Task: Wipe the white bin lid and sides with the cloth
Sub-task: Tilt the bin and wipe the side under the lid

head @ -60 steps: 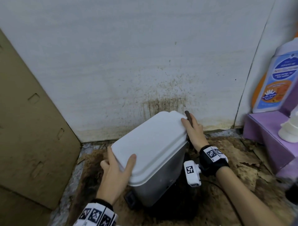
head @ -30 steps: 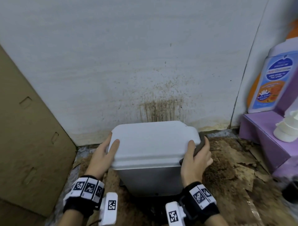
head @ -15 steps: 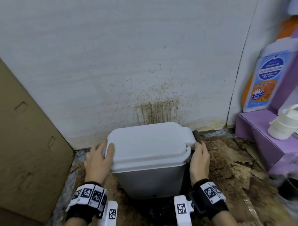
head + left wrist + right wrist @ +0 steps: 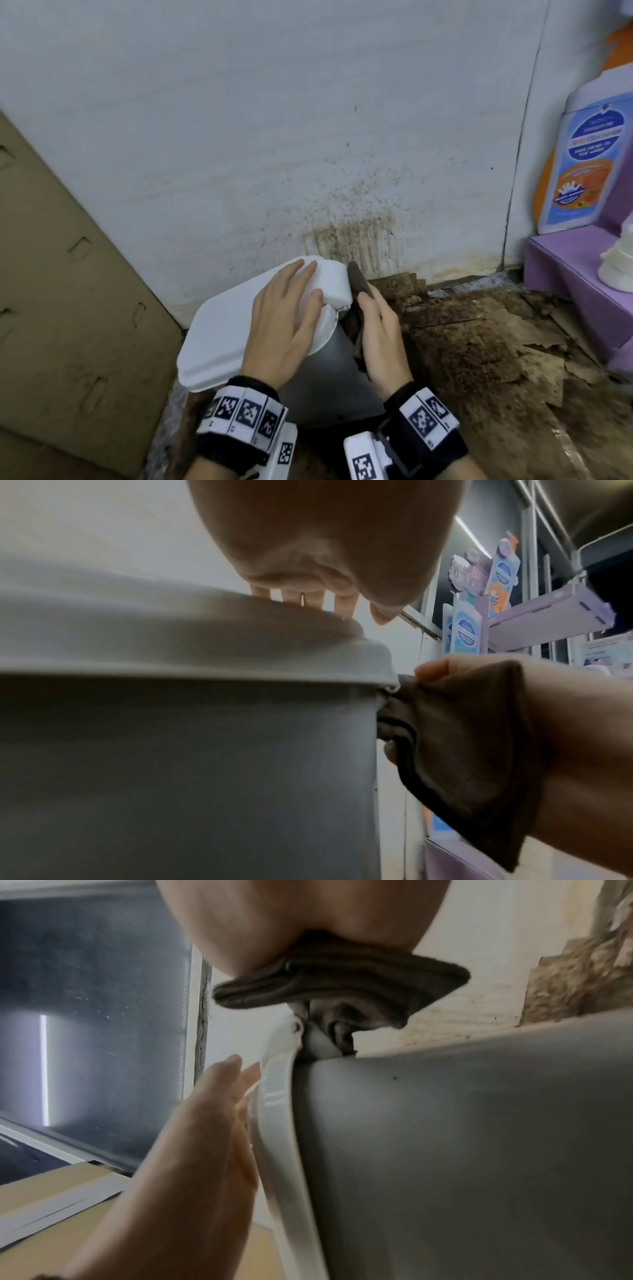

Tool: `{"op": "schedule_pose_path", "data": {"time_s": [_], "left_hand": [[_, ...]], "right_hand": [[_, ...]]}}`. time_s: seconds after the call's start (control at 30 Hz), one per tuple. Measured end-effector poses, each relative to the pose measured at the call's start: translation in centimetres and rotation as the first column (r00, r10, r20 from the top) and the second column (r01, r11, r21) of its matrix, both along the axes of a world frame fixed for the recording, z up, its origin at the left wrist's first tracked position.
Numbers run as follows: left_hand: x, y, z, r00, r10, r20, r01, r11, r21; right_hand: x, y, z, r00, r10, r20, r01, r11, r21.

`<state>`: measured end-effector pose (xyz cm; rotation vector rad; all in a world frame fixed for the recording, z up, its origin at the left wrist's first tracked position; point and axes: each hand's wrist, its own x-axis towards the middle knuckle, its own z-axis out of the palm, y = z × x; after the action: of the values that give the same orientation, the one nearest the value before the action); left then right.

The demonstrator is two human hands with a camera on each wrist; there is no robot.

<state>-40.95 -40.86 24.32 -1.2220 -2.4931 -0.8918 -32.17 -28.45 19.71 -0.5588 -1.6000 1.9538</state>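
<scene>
A shop corner, it seems. On the right, a purple display shelf (image 4: 561, 260) carries large cardboard soap-bottle cutouts (image 4: 582, 157). Flattened cardboard (image 4: 68, 274) leans left.

The bin (image 4: 329, 383) has been turned from square-on to angled. The left hand (image 4: 286, 320) has moved from the lid's (image 4: 219, 332) left edge to lie flat on top. The right hand (image 4: 380, 337) now presses the cloth (image 4: 358, 284) against the rear corner below the lid rim.

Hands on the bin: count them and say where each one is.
2. The left hand lies flat on the white lid; the right hand presses the brown cloth against the bin's side by the rim.
</scene>
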Motion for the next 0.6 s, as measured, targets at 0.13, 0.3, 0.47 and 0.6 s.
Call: {"op": "schedule_pose_path", "data": {"time_s": [0.13, 0.3, 0.47, 0.6], "left_hand": [[-1.7, -1.6, 0.1, 0.999, 0.028, 0.02, -0.027, 0.998, -0.048], [-3.0, -3.0, 0.4, 0.991, 0.006, 0.132, -0.008, 1.0, 0.021], [-3.8, -3.9, 0.3, 0.985, 0.0, 0.171, -0.011, 0.998, 0.063], [-3.6, -3.9, 0.1, 0.984, -0.014, 0.179, 0.001, 0.997, 0.074]], "right_hand": [[-0.8, -1.1, 1.1, 0.99, 0.113, -0.088, -0.121, 0.987, -0.101], [-1.6, -2.0, 1.0, 0.998, -0.01, -0.055, 0.001, 0.988, -0.157], [-2.4, -2.3, 1.1, 0.994, -0.09, 0.057, 0.084, 0.991, 0.1], [-4.0, -3.4, 1.0, 0.993, -0.005, 0.116, -0.031, 0.951, 0.308]]}}
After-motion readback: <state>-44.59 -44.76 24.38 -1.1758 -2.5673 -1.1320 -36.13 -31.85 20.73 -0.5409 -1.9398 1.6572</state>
